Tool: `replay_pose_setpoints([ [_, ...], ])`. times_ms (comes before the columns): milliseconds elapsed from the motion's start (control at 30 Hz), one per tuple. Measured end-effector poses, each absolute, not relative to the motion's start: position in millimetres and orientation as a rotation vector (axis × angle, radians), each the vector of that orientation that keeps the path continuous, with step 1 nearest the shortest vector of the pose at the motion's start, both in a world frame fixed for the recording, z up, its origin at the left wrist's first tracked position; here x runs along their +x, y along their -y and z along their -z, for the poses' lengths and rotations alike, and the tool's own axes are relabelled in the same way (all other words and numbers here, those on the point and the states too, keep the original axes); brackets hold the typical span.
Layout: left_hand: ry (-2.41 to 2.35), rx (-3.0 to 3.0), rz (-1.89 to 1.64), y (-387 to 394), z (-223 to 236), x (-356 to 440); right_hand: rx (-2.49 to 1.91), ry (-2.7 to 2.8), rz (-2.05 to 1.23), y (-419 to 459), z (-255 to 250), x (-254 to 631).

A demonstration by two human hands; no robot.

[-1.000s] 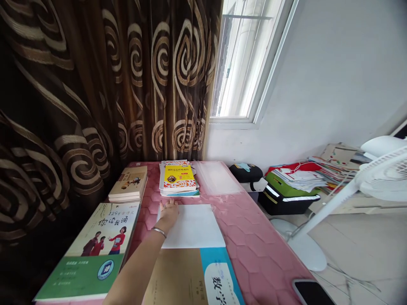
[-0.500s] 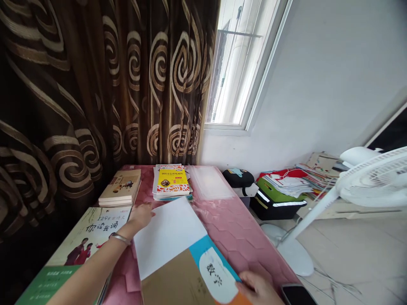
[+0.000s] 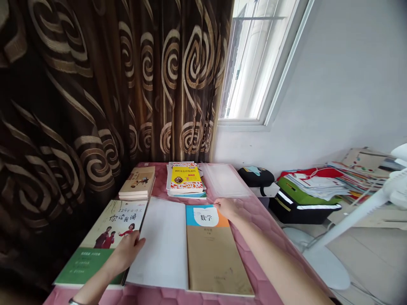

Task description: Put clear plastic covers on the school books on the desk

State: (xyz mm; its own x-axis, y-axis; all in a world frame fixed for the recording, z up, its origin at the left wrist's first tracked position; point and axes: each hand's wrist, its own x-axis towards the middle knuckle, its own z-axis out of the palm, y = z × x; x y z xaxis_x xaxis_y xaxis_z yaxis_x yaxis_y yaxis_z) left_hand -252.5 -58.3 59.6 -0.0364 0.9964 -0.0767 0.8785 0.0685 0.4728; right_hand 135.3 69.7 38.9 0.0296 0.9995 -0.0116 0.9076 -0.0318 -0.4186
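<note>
A textbook [image 3: 213, 254] with a tan, blue and orange cover lies face up. To its left a blank white book cover flap [image 3: 162, 250] is spread flat, meeting it along the spine. My left hand [image 3: 127, 250] is closed at the flap's left edge, thumb over the white surface and other fingertips hidden; it overlaps a green-and-cream book [image 3: 92, 248]. At the textbook's upper right corner, my right hand [image 3: 226, 208] pinches the edge between thumb and finger.
Behind are a stack of tan books [image 3: 136, 182], a pile topped by a yellow book [image 3: 186, 176] and clear plastic covers [image 3: 224, 180]. The pink padded surface [image 3: 165, 296] ends at the right, near a white fan [image 3: 321, 254]. A patterned curtain [image 3: 152, 84] hangs behind.
The textbook and white flap have turned from slanted to nearly straight. My left hand moved down from the flap's top to its left side; my right hand went up to the textbook's upper right corner.
</note>
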Motion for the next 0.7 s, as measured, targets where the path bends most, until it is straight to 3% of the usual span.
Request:
replay_pose_setpoints([
  [367, -1.848, 1.687, -0.720, 53.7, -61.8, -252.9, -1.835, 1.837, -0.236, -15.8, -30.5, 82.2],
  [500, -1.765, 1.653, -0.872, 52.0, -82.4, -237.3, -1.349, 1.579, -0.706, 23.7, -4.5, 14.5],
  [700, -1.558, 1.613, -1.050, 60.7, -111.3, -195.7, -1.236, 1.308, -1.065, 46.6, 10.9, -44.3],
])
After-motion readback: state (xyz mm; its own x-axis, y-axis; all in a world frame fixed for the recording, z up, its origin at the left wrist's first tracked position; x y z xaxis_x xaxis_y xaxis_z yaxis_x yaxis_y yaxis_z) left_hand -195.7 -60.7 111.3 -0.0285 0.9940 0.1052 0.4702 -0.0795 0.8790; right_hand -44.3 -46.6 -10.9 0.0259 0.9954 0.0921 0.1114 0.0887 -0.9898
